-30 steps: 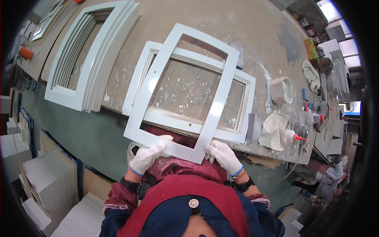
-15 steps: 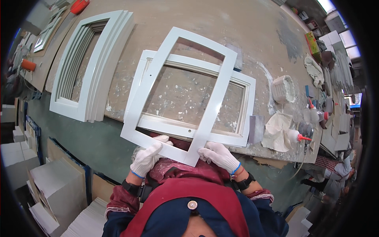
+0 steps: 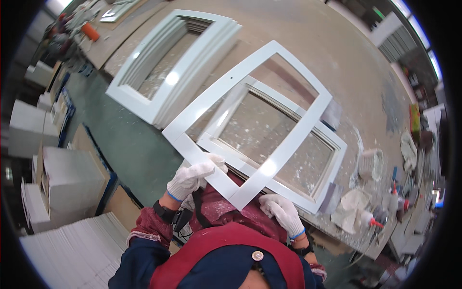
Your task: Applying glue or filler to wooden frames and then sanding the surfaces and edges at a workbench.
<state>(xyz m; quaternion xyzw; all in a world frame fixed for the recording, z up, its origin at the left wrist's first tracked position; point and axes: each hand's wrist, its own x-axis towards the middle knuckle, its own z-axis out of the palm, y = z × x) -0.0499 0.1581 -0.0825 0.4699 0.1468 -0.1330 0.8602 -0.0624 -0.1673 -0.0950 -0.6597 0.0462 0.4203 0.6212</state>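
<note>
A white rectangular frame (image 3: 286, 145) is held tilted above the table edge. My left hand (image 3: 195, 176), in a white knit glove, grips its lower left side, with the thumb on top and the other fingers partly hidden beneath. My right hand (image 3: 284, 213), gloved too, is off the frame, just right of its lower corner. Its fingers are loosely bent and nothing shows in them. Under the held frame lies a second white frame (image 3: 299, 192) with a grooved inner edge, partly covered.
A stack of white frames (image 3: 161, 108) stands at the left of the paint-spattered worktable (image 3: 308, 43). At right are a grey block (image 3: 330, 198), a crumpled cloth (image 3: 350, 208), a red-tipped glue bottle (image 3: 368, 219) and a white tub (image 3: 370, 164). White panels (image 3: 79, 250) are piled at lower left.
My right hand has let go of the held frame and moved down to its right. My left hand still grips it. The whole view has turned and shifted leftward.
</note>
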